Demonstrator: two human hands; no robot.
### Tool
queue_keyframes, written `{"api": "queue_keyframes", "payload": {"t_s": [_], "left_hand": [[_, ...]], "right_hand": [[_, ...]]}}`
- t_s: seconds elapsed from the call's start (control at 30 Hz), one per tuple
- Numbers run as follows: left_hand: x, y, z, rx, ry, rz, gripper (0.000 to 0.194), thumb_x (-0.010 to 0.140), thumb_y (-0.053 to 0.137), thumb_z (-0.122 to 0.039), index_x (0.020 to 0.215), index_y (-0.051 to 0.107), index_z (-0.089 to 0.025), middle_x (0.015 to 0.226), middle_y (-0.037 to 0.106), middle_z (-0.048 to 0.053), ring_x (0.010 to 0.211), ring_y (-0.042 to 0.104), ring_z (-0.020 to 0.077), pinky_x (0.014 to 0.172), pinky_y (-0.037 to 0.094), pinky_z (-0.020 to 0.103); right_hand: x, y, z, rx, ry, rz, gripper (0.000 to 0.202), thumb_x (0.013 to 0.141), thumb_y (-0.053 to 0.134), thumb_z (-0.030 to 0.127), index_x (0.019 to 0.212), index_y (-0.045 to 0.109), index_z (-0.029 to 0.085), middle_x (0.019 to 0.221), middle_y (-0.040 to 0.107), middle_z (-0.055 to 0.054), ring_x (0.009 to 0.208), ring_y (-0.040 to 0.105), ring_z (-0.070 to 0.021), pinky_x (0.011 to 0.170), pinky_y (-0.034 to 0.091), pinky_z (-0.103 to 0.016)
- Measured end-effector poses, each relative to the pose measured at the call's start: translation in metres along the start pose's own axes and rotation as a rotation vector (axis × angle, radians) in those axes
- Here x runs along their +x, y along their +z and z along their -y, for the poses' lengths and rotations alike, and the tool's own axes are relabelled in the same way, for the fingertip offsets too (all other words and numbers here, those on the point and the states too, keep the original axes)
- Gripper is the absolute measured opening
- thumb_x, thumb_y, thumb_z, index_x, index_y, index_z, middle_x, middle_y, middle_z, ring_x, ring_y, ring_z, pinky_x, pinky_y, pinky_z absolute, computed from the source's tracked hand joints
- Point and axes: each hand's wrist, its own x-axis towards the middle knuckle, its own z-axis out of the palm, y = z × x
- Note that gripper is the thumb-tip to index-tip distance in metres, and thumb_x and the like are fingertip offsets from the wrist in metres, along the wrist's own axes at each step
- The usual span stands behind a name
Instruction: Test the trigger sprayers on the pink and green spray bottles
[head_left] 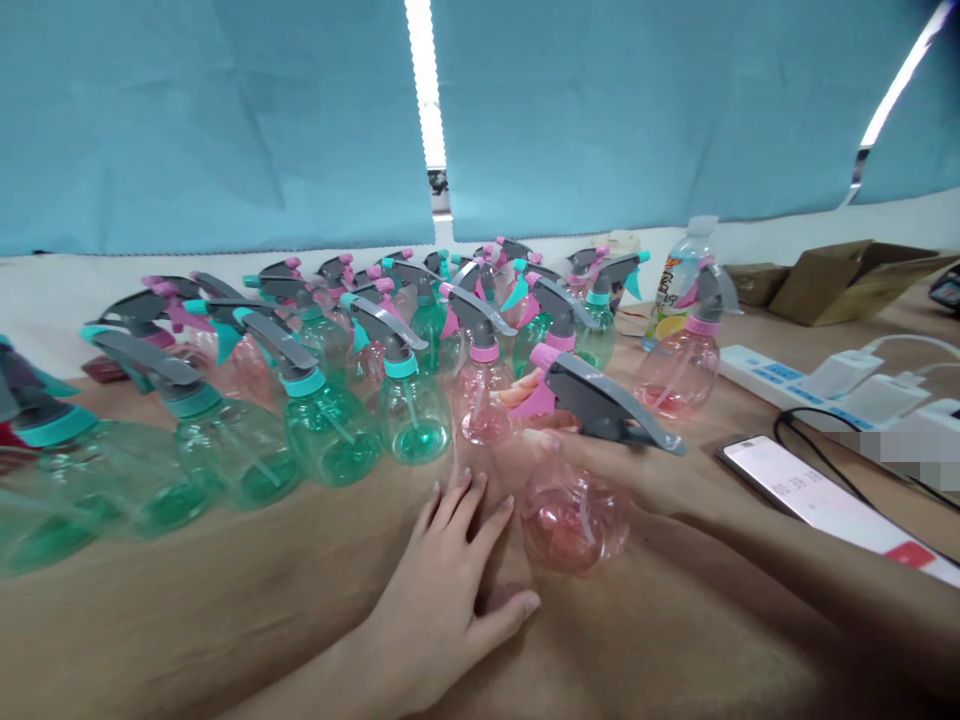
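Note:
My left hand lies on the brown table with its fingers spread and nothing in it. Just to its right is a pink spray bottle with a grey and pink spray head. Behind that bottle's neck, my right hand is wrapped round it, partly hidden by the spray head. Beyond the fingertips stands another pink spray bottle, next to a green spray bottle with a teal collar.
Rows of green and pink spray bottles fill the left and back. At the right are a lone pink spray bottle, a drink bottle, a power strip with chargers, a lit phone and an open cardboard box.

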Motion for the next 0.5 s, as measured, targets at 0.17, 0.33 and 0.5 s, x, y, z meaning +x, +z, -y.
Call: {"api": "queue_keyframes", "payload": {"t_s": [0.17, 0.33, 0.5], "left_hand": [[0.0008, 0.0001, 0.0005, 0.014, -0.002, 0.017, 0.068, 0.088, 0.046, -0.062, 0.14, 0.042, -0.02, 0.151, 0.03, 0.015, 0.139, 0.021, 0.0364, 0.106, 0.026, 0.059], [-0.0005, 0.001, 0.0004, 0.003, 0.001, -0.005, 0.066, 0.088, 0.049, -0.06, 0.14, 0.043, -0.02, 0.151, 0.03, 0.014, 0.138, 0.022, 0.0375, 0.106, 0.027, 0.059], [-0.0012, 0.0014, 0.0003, -0.006, 0.003, -0.009, 0.066, 0.088, 0.048, -0.061, 0.14, 0.043, -0.021, 0.151, 0.03, 0.014, 0.139, 0.021, 0.0373, 0.106, 0.027, 0.06]], "right_hand": [[0.0005, 0.0039, -0.0023, 0.006, -0.017, -0.013, 0.023, 0.082, 0.057, 0.049, 0.091, 0.06, 0.027, 0.071, 0.047, 0.002, 0.064, 0.045, -0.0145, 0.06, 0.04, -0.032], [-0.0009, 0.0012, -0.0008, -0.031, 0.023, -0.001, 0.024, 0.082, 0.058, 0.051, 0.087, 0.062, 0.027, 0.061, 0.048, 0.002, 0.057, 0.047, -0.0159, 0.052, 0.039, -0.032], [-0.002, 0.0003, -0.0011, -0.04, 0.036, 0.023, 0.023, 0.081, 0.059, 0.05, 0.086, 0.062, 0.028, 0.057, 0.046, 0.003, 0.056, 0.049, -0.018, 0.05, 0.039, -0.033]]}}
